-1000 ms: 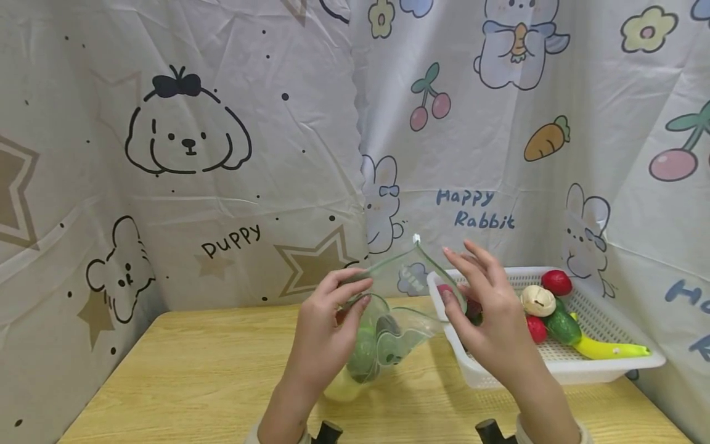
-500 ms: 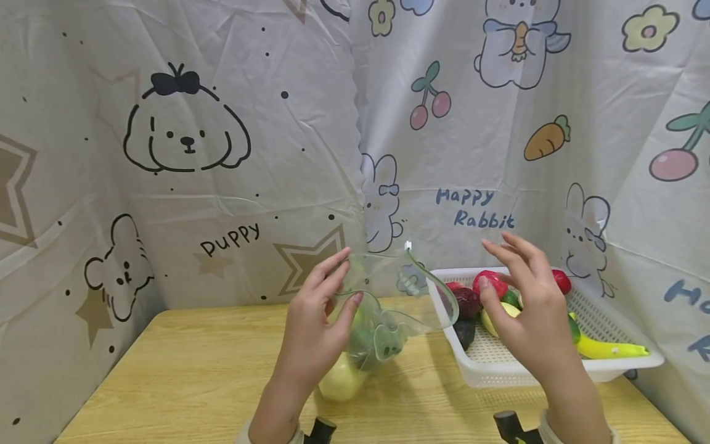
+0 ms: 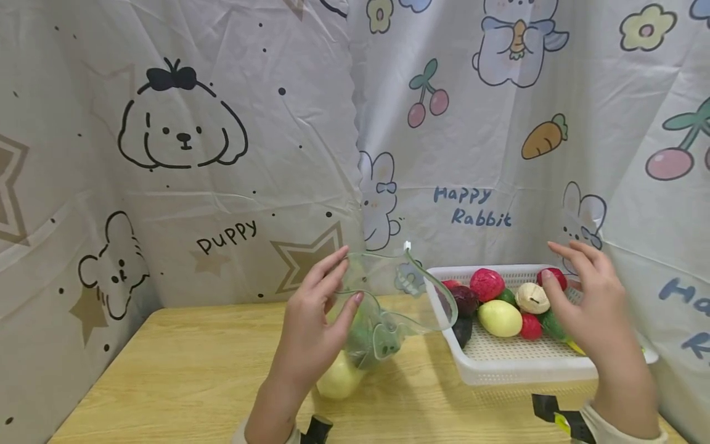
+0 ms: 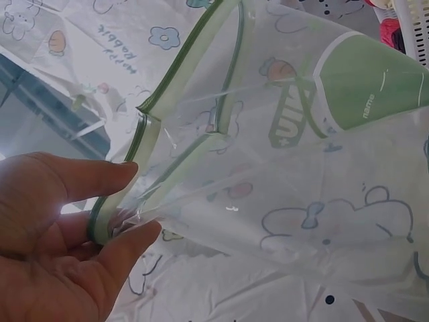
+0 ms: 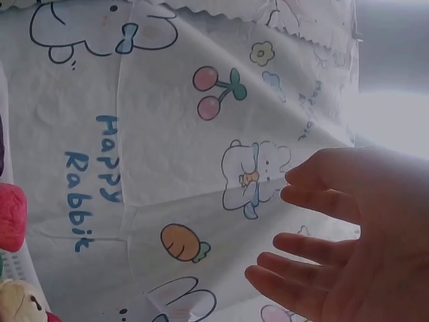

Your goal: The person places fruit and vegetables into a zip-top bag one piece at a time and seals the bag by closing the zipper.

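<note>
My left hand [image 3: 316, 317] pinches the rim of a clear zip bag [image 3: 384, 338] with green edging and a white slider. In the left wrist view, thumb and fingers grip the green zip edge of the bag [image 4: 375, 87], and its mouth gapes. Green shapes show through the plastic, and a pale yellow round item [image 3: 339, 377] sits low at the bag's bottom. My right hand [image 3: 596, 302] hovers above the right side of a white basket [image 3: 532, 373], fingers spread and holding nothing. The right wrist view also shows the hand [image 5: 335, 235] with nothing in it.
In the basket lie a yellow oval fruit [image 3: 500, 319], a red round one [image 3: 487, 284], a cream-coloured piece [image 3: 532, 298], a dark purple one [image 3: 465, 300] and several others. Wooden tabletop [image 3: 188, 370] extends left; a printed curtain [image 3: 266, 154] stands behind.
My right hand has left the bag's rim and moved right, over the basket. My left hand has shifted slightly left with the bag, which now droops more on its right side.
</note>
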Demonstrator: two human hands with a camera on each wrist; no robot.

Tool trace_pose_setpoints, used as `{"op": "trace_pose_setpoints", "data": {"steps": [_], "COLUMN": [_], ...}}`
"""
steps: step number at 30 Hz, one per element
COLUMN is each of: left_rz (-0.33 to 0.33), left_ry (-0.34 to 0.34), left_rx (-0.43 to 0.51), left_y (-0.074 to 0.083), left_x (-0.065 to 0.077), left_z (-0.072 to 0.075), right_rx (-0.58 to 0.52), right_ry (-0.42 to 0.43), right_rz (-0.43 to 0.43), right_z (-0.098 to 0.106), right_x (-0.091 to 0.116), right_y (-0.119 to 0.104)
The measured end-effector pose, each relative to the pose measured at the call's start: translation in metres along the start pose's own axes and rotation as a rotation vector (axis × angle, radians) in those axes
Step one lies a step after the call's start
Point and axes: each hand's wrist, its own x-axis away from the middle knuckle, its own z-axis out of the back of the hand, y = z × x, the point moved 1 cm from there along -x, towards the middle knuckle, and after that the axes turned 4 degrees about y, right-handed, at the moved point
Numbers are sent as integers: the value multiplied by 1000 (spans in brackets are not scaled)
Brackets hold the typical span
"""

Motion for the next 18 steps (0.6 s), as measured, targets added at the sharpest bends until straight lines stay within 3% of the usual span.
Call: {"op": "trace_pose_setpoints", "data": {"steps": [3,7,13,18], "left_rz": [2,23,51,46], "left_ry": [-19,-31,-34,-45], "left_rx": [4,13,20,28], "left_y": [0,-1,-2,-1], "left_x": [-1,-1,-1,-1], "left_z": [2,4,4,4], "right_rx": [32,68,92,129], "right_ry": [-60,-191,-460,-600], "right_rz": [-34,-66,-111,-49], "right_z": [-1,-17,-63,-99], "right_x": [0,1,10,27], "right_y": [13,30,52,77]}}
